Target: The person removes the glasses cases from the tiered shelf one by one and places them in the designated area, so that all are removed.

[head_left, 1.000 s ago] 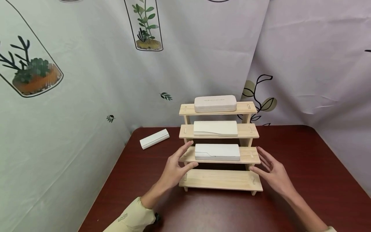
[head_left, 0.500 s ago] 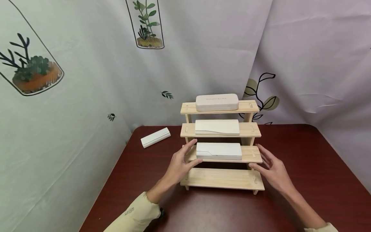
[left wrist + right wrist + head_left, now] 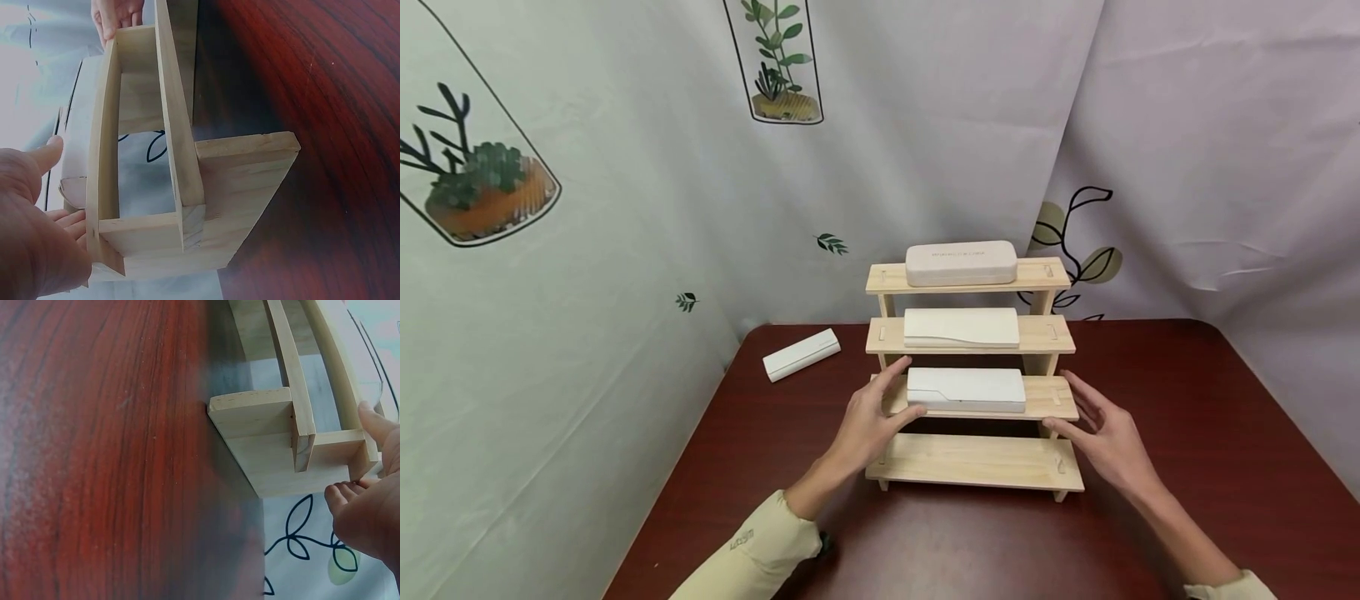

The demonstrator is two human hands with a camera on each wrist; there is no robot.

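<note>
A stepped wooden display stand (image 3: pixel 973 462) stands on the dark red table. A white glasses case (image 3: pixel 966 390) lies on its second shelf from below. My left hand (image 3: pixel 861 421) is at that shelf's left end, thumb spread before the case's corner, fingers beside the shelf end in the left wrist view; firm contact with the case cannot be made out. At the opposite end my right hand (image 3: pixel 1108 437) holds the shelf, thumb (image 3: pixel 370 415) on its edge and fingers bent by the end. The shelves above bear a cream case (image 3: pixel 961 327) and a pale rounded case (image 3: pixel 961 263).
Another white case (image 3: pixel 802 355) lies at the table's back left. Behind the table (image 3: pixel 1187 400) hangs a pale cloth (image 3: pixel 925 150) printed with plants, close to the stand's back. The stand's lowest shelf carries no case.
My left hand has come a little to the right, closer to the shelf and its case. My right hand has edged in slightly. Stand and cases keep their places.
</note>
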